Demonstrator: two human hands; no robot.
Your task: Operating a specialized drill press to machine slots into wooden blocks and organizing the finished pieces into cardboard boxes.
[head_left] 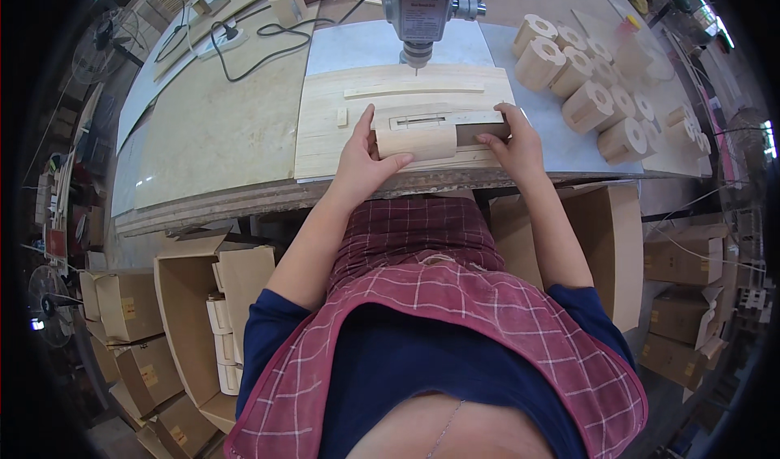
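A pale wooden cylinder lies sideways on a light wooden board, close to the bench's front edge. A narrow slot shows along its upper side. My left hand grips its left end, thumb on the near side and fingers at the far side. A dark grey bar-like piece sticks out from the cylinder's right end; how far it reaches inside is hidden. My right hand pinches the right end of this bar between thumb and fingers. Above the board hangs a drill press head with a thin bit pointing down, beyond the cylinder.
Several wooden cylinders with holes stand grouped at the right. A thin wooden strip and a small block rest on the board. A black cable loops at the left. Open cardboard boxes flank me below the bench.
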